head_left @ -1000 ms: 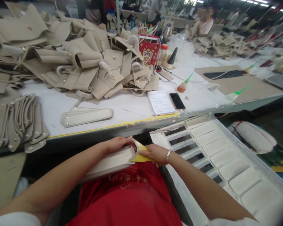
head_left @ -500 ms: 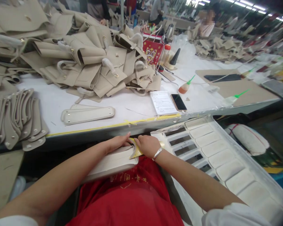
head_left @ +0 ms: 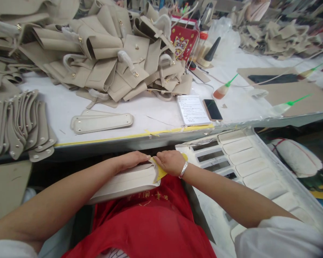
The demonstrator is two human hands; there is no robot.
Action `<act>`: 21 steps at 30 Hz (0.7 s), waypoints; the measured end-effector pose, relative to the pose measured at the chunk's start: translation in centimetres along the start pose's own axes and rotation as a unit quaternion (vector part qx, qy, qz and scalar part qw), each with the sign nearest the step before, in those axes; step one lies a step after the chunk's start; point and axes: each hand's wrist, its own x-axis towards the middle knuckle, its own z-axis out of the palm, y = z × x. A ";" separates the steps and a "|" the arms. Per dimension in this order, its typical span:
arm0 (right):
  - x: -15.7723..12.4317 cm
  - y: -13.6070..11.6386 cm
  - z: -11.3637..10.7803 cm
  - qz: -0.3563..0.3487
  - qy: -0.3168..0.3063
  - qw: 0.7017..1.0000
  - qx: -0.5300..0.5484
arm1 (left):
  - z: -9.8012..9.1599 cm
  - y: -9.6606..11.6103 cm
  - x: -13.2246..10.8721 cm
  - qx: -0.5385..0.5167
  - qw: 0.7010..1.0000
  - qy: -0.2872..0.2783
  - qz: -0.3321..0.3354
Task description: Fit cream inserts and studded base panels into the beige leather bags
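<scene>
A folded beige bag part with a cream inner face [head_left: 129, 182] rests across my lap, its end pointing right. Over its far upper edge my left hand [head_left: 131, 160] is closed, fingertips reaching toward its right end; the undersides of the fingers are hidden. My right hand [head_left: 171, 161], with a silver bracelet at the wrist, grips a thin flat yellow piece [head_left: 160, 172] pressed against that end. Part of the yellow piece also sticks out behind the hand. Both hands are close together, just below the table's front edge.
Beige bag bodies [head_left: 102, 57] are heaped on the white table [head_left: 156, 123]. Straps [head_left: 24, 125] hang over its left edge. Studded strips [head_left: 103, 122], a notepad [head_left: 193, 110], a phone [head_left: 212, 109] and a glue bottle [head_left: 223, 91] lie nearby. A slatted white rack [head_left: 242, 154] stands at right.
The view has tilted down slightly, shifting the table items. My left hand has flattened along the bag part's upper edge, and the gap at its end looks narrower. The right hand keeps the yellow piece.
</scene>
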 end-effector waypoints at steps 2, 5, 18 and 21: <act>0.0 0.1 0.0 -0.015 -0.007 1.000 0.000 | 0.0 -0.1 -0.2 0.028 0.999 -0.016 0.008; 0.2 0.3 0.1 -0.052 -0.002 0.999 0.004 | 0.1 -0.2 -0.7 0.048 0.999 -0.024 -0.001; 2.9 -0.1 -0.9 -0.219 -0.025 0.976 0.001 | 0.9 0.0 -3.8 0.210 0.978 0.002 -0.018; 3.9 -0.6 -2.1 -0.238 -0.042 0.970 -0.014 | 1.0 0.5 -4.6 0.261 0.964 0.035 -0.033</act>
